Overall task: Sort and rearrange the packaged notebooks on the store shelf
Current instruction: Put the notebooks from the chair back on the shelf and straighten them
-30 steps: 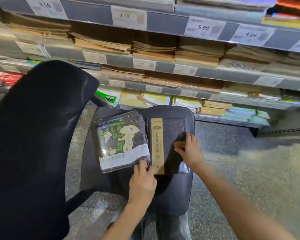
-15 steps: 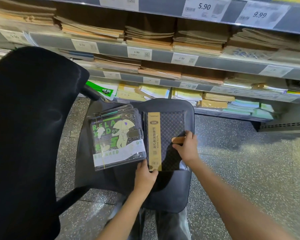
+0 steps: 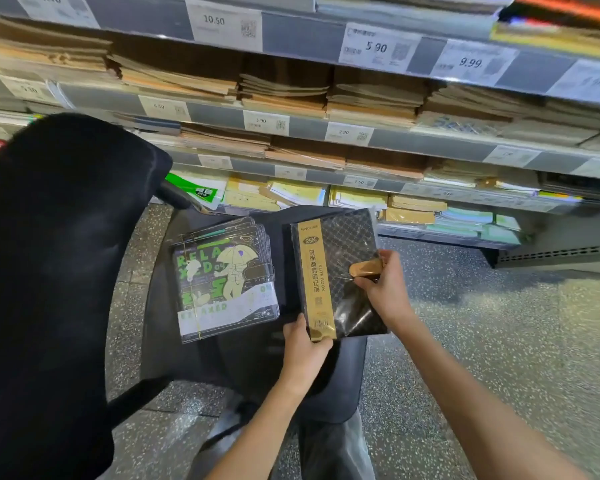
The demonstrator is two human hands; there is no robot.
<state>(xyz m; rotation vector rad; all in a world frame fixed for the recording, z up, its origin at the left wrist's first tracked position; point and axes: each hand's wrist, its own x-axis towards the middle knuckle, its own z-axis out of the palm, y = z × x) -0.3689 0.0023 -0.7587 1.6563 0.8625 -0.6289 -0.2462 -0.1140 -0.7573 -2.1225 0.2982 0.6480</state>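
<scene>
The notebook (image 3: pixel 347 271) is black with a diamond lattice pattern, a gold band and a gold clasp (image 3: pixel 365 269). The wrapped stack (image 3: pixel 224 278) shows green lettering and pale cartoon figures on black. The chair (image 3: pixel 66 271) is black; the floor (image 3: pixel 499 341) is speckled grey.

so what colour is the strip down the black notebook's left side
Gold, with dark lettering, on the black notebook; head view.

You stand in a stationery shop: at twelve o'clock, tiered shelves (image 3: pixel 430 147) hold stacked notebooks (image 3: pixel 284 88), with printed price tags (image 3: pixel 378 48) reading 10.50, 5.90 and 9.99 along their edges, above speckled flooring (image 3: pixel 499 341).
</scene>
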